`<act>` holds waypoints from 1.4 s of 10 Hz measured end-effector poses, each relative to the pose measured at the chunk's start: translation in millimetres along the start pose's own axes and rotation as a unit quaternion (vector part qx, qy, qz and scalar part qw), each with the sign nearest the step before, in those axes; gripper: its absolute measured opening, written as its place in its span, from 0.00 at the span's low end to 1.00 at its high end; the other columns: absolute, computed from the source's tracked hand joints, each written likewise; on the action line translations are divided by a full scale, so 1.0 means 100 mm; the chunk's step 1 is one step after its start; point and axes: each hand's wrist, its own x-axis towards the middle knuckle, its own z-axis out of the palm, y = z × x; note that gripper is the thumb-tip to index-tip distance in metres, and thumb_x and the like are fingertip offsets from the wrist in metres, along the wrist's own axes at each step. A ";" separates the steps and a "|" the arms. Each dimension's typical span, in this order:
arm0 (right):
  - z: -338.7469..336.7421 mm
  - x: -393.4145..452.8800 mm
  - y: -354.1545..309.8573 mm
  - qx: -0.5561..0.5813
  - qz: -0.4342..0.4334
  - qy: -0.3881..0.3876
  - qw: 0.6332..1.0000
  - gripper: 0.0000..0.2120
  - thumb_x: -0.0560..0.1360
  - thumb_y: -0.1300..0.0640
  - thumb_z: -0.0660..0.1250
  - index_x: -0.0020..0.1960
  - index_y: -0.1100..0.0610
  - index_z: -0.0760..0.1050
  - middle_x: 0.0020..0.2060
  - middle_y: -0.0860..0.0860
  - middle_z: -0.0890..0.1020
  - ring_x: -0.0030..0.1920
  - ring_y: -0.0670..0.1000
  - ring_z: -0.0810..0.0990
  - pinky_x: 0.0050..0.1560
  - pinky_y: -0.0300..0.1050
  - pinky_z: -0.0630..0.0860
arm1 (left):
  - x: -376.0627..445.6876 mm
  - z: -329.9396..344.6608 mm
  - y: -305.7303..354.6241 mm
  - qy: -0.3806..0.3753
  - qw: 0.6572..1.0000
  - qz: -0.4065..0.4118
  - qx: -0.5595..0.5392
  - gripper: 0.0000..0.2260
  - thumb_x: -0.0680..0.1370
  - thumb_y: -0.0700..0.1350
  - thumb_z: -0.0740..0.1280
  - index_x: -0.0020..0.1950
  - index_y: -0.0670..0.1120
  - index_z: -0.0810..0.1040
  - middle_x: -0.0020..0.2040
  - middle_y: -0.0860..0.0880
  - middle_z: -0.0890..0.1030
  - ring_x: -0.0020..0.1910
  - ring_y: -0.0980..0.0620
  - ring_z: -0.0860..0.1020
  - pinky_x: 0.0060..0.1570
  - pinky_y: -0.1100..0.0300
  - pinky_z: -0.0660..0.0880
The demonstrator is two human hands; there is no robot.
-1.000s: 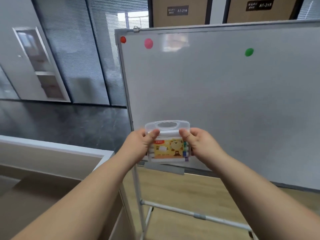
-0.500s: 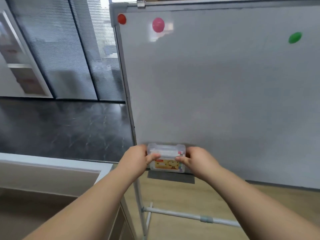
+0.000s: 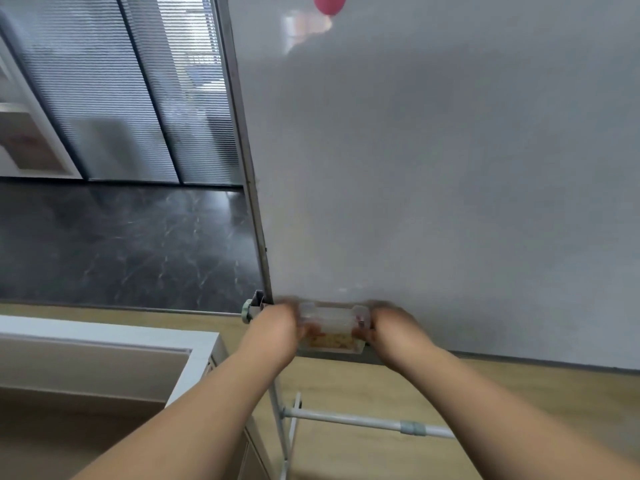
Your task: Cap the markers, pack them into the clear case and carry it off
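Head view, lower centre: clear case (image 3: 332,327), gripped at both ends by left hand (image 3: 277,329) and right hand (image 3: 393,329), against whiteboard (image 3: 450,168). Advice: keep case level, latch firmly.

No text, number or brand can be read anywhere. The clear case (image 3: 332,327), held at the lower edge of the whiteboard (image 3: 450,168), carries a yellow-orange printed label on its near face, but motion blur smears it and no letters can be made out. The whiteboard's surface bears no writing.
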 end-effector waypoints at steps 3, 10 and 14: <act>0.16 0.09 0.03 0.008 0.025 0.001 1.000 0.11 0.80 0.48 0.62 0.49 0.53 0.79 0.50 0.56 0.82 0.49 0.57 0.80 0.42 0.43 0.69 | 0.06 0.16 -0.02 0.004 1.000 -0.020 0.011 0.08 0.78 0.50 0.64 0.53 0.49 0.79 0.45 0.49 0.81 0.40 0.50 0.76 0.33 0.60 0.67; 0.33 0.14 0.12 0.019 0.025 0.019 0.999 0.16 0.79 0.45 0.61 0.51 0.56 0.81 0.48 0.55 0.84 0.48 0.58 0.82 0.49 0.50 0.78 | -0.09 0.25 0.08 0.271 0.909 0.233 0.216 0.46 0.73 0.48 0.71 0.81 0.44 0.45 0.81 0.38 0.42 0.79 0.35 0.42 0.75 0.38 0.49; 0.23 -0.10 0.25 0.052 0.013 0.060 0.997 0.11 0.79 0.49 0.61 0.51 0.53 0.80 0.45 0.55 0.83 0.47 0.58 0.80 0.41 0.44 0.73 | -0.01 0.33 0.06 0.260 0.913 0.196 0.247 0.50 0.71 0.45 0.74 0.81 0.45 0.42 0.80 0.40 0.38 0.79 0.35 0.40 0.75 0.37 0.47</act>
